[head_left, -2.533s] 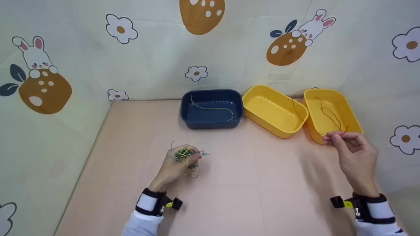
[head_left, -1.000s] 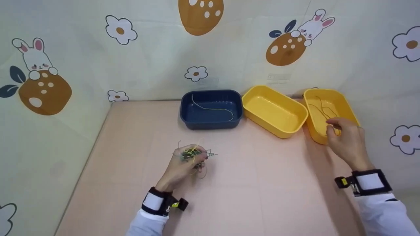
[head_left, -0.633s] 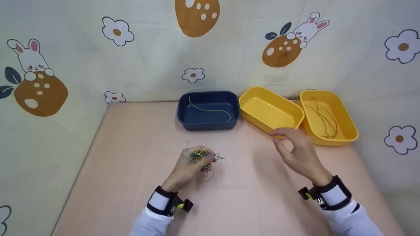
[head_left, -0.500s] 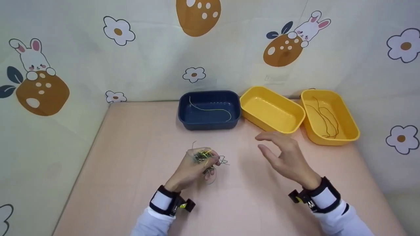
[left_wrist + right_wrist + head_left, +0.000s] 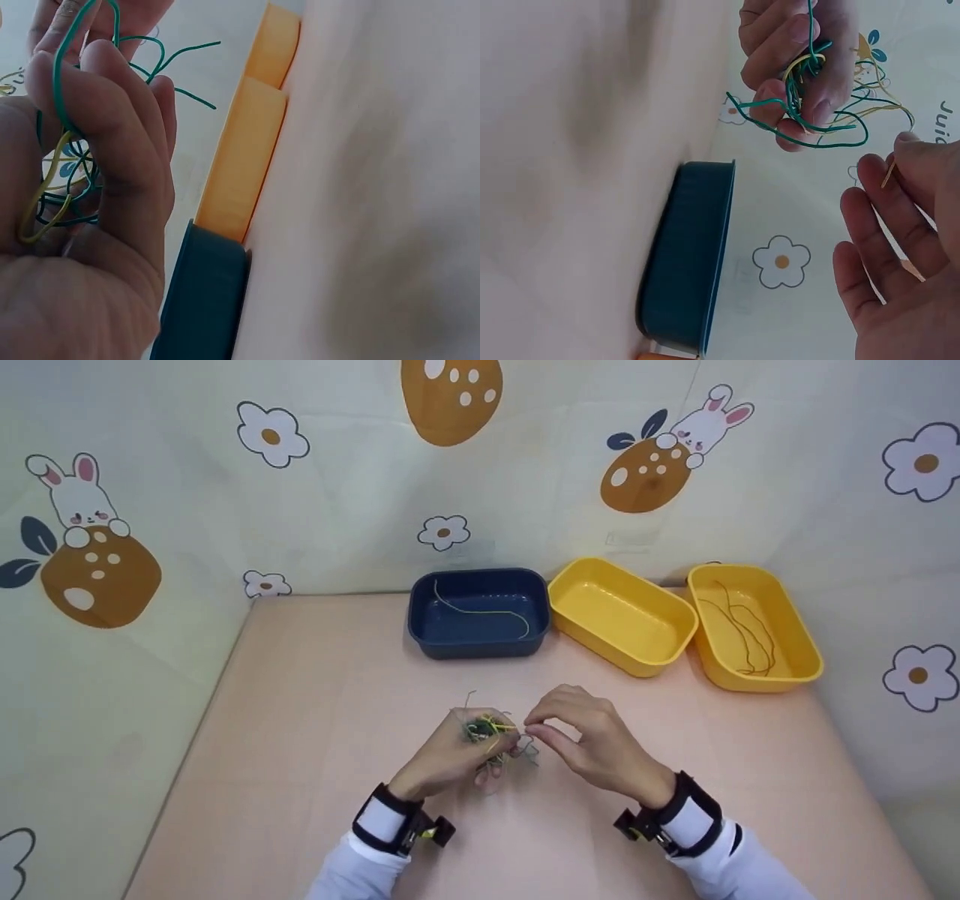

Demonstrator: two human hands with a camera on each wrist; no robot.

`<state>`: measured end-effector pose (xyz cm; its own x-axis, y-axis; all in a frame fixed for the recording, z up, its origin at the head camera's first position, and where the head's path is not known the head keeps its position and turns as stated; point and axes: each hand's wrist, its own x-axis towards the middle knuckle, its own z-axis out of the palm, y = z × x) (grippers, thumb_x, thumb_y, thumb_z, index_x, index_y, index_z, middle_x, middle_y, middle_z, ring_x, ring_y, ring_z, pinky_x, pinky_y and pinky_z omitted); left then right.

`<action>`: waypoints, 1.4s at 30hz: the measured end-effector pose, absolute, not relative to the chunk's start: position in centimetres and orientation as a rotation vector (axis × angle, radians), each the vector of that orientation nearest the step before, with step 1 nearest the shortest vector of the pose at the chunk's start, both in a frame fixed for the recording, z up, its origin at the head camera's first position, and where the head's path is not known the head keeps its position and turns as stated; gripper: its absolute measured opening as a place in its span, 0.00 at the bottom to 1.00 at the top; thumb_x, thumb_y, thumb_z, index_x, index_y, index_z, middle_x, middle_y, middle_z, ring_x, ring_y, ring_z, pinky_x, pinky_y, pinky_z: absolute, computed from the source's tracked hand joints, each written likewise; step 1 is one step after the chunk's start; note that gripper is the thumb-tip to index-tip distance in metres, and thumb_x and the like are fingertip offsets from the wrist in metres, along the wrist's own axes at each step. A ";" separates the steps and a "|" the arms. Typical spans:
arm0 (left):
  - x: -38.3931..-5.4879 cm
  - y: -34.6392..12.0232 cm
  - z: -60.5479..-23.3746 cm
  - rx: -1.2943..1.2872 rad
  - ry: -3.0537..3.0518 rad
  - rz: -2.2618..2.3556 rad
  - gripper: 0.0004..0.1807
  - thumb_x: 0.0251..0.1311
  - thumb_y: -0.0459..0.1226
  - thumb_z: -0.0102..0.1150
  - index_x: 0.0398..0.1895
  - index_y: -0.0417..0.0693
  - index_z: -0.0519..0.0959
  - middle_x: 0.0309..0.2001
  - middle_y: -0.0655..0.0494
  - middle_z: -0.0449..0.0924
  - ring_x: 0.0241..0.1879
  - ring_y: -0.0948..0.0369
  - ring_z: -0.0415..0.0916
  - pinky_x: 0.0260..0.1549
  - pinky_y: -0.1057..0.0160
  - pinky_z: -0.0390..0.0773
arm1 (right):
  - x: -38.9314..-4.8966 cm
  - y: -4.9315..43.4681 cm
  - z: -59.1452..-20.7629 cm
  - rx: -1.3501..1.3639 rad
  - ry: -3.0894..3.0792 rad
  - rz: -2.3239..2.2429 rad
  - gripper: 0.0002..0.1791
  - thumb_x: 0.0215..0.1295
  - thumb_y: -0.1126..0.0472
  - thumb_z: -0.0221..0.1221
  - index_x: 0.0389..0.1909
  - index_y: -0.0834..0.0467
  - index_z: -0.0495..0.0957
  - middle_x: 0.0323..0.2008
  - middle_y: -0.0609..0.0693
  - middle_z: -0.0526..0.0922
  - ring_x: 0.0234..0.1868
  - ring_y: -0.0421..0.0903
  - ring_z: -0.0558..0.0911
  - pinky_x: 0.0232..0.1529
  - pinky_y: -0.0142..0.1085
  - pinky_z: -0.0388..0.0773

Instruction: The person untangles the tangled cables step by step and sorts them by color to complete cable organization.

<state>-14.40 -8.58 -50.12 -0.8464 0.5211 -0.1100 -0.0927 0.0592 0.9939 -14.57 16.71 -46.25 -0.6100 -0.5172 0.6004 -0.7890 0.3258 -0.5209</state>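
In the head view my left hand (image 5: pixel 444 756) grips a tangled bundle of thin green and yellow wires (image 5: pixel 481 727) above the middle of the table. Loops and loose ends stick out between its fingers, and the core of the tangle is hidden inside the fist. Just to the right, my right hand (image 5: pixel 596 741) pinches one yellow wire (image 5: pixel 887 177) between thumb and forefinger. The right wrist view shows its short tip poking past the thumb, while the rest runs back to the bundle.
A dark blue bin (image 5: pixel 480 649) holding one yellowish wire (image 5: pixel 480 612) stands at the back wall. Beside it is a yellow bin (image 5: pixel 600 641), then another yellow bin (image 5: pixel 795 634) with several dark, thin wires (image 5: pixel 739 634).
My right hand left a wire in the far-right bin, came back left with fingers apart, and now pinches a yellow wire at the bundle. My left hand shifted slightly right with the bundle.
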 end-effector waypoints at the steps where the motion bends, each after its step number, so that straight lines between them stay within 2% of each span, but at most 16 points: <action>1: -14.4 -8.6 -50.2 0.430 1.894 1.840 0.15 0.82 0.40 0.67 0.57 0.36 0.88 0.40 0.53 0.92 0.24 0.64 0.81 0.19 0.69 0.78 | -14.6 16.8 -46.4 1.161 -2.257 1.185 0.08 0.72 0.70 0.74 0.45 0.55 0.90 0.39 0.44 0.92 0.44 0.42 0.89 0.48 0.31 0.86; 5: -14.4 -9.0 -50.4 0.416 1.870 1.860 0.17 0.83 0.42 0.65 0.57 0.33 0.86 0.41 0.55 0.91 0.25 0.63 0.81 0.19 0.68 0.76 | -14.8 17.3 -46.7 1.100 -2.237 1.202 0.09 0.72 0.74 0.72 0.43 0.57 0.87 0.34 0.46 0.89 0.35 0.39 0.83 0.36 0.28 0.79; 9: -14.3 -9.6 -50.5 0.383 1.851 1.905 0.17 0.84 0.42 0.64 0.57 0.34 0.86 0.39 0.56 0.89 0.23 0.65 0.80 0.19 0.69 0.75 | -15.2 18.2 -46.8 1.005 -2.270 1.158 0.09 0.72 0.75 0.70 0.42 0.59 0.84 0.30 0.46 0.86 0.30 0.37 0.79 0.31 0.25 0.76; 13: -14.3 -10.3 -50.4 0.375 1.834 1.951 0.15 0.83 0.41 0.66 0.55 0.36 0.87 0.36 0.55 0.86 0.21 0.66 0.77 0.17 0.71 0.74 | -15.5 19.5 -46.6 0.928 -2.306 1.079 0.08 0.71 0.76 0.71 0.42 0.62 0.83 0.30 0.48 0.84 0.29 0.37 0.79 0.33 0.22 0.77; 21: -14.4 -11.6 -50.2 0.428 1.842 1.944 0.21 0.84 0.38 0.63 0.58 0.21 0.81 0.36 0.55 0.85 0.21 0.67 0.71 0.17 0.73 0.70 | -16.4 21.7 -46.6 0.795 -2.324 0.940 0.08 0.71 0.77 0.71 0.41 0.64 0.83 0.29 0.51 0.82 0.30 0.39 0.76 0.34 0.21 0.74; 28: -14.5 -12.2 -50.4 0.405 1.866 2.002 0.18 0.84 0.39 0.63 0.55 0.27 0.84 0.32 0.60 0.85 0.21 0.69 0.72 0.17 0.74 0.71 | -17.1 23.1 -46.8 0.713 -2.252 0.899 0.08 0.70 0.78 0.70 0.39 0.64 0.83 0.27 0.51 0.83 0.27 0.41 0.77 0.31 0.24 0.72; 35: -14.5 -12.5 -50.2 0.335 1.865 2.135 0.21 0.83 0.39 0.65 0.56 0.21 0.81 0.33 0.59 0.85 0.21 0.69 0.72 0.18 0.74 0.70 | -17.0 24.6 -47.3 0.662 -2.264 0.905 0.07 0.71 0.78 0.69 0.38 0.65 0.84 0.27 0.51 0.84 0.26 0.40 0.77 0.31 0.23 0.70; 42: -14.4 -13.0 -50.2 0.285 1.887 2.194 0.16 0.82 0.37 0.66 0.54 0.27 0.84 0.35 0.55 0.88 0.21 0.69 0.73 0.18 0.74 0.71 | -16.7 26.0 -47.8 0.587 -2.318 0.886 0.06 0.72 0.78 0.69 0.38 0.65 0.84 0.27 0.51 0.84 0.28 0.39 0.75 0.32 0.23 0.68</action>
